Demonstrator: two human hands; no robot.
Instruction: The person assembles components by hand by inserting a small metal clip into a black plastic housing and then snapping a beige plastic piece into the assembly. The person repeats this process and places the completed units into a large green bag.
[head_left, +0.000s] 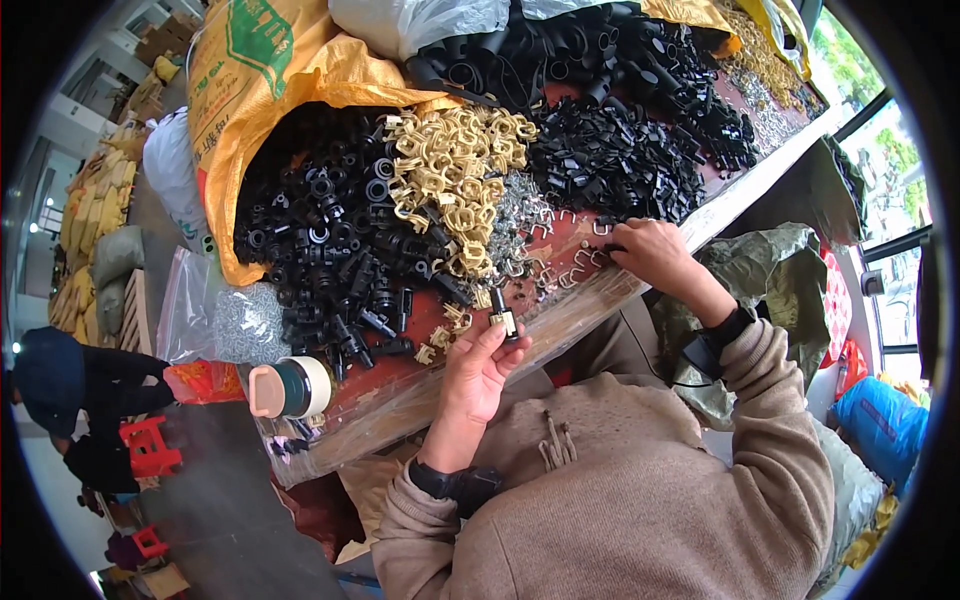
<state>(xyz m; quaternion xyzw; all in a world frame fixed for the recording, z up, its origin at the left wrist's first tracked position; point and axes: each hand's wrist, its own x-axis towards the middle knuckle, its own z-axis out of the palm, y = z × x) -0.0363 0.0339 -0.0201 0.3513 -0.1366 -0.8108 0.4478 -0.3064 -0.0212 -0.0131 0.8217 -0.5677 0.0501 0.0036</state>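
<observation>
I wear a brown, finely ribbed knit sweater (640, 510) across the lower frame, its sleeves (785, 430) bunched in folds. My left hand (478, 375) and right hand (655, 255) are bare; a black wristband (430, 480) with a dark case (478, 490) shows at lower centre, another strap (728, 327) right of centre.

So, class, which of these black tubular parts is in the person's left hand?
The black part with a pale section, pinched by the fingers of the left hand; the others lie loose on the table.
</observation>
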